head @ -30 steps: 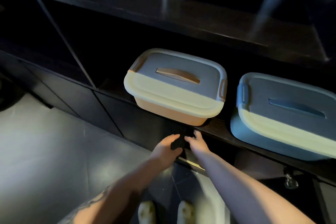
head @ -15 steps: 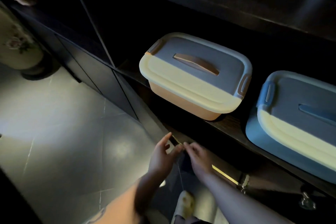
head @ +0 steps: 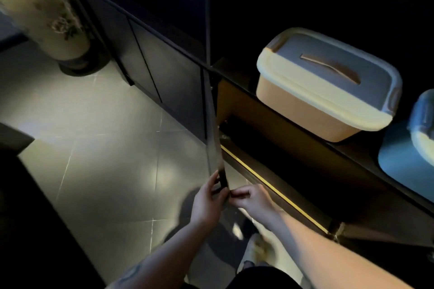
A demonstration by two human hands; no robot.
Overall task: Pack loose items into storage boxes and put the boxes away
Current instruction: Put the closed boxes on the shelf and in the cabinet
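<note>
- Dark wood: a cabinet door (head: 212, 124) stands swung out edge-on at the centre of the frame, and I hold its lower free corner.
- My left hand (head: 206, 204) grips the door edge, fingers wrapped on the outer face, thumb side toward me.
- My right hand (head: 252, 199) is just beside it, fingers curled, tips pinching at the same corner; the two hands nearly touch.
- The orange box (head: 321, 91), lid on, sits on the shelf (head: 352, 152) at the right of the frame, above the opened compartment (head: 270, 148).
- The blue box (head: 408, 148) sits at the right edge, partly cut off by the frame.
- A vase (head: 44, 14) stands on the floor (head: 94, 148) at upper left.
- To do this well, I judge I should swing the door fully clear, using one hand on the edge, so the other is free to lift a box.
- I should keep my feet back from the door's sweep, and check in the dim light that the compartment has room before moving a box down.
- Against half a second ago: the door was then barely cracked, my fingertips just at its edge; now it stands wide and the yellow-lit inner rim (head: 270, 187) shows.
- The view has swung left, so the boxes sit further right and the blue box is mostly out of frame.
</note>
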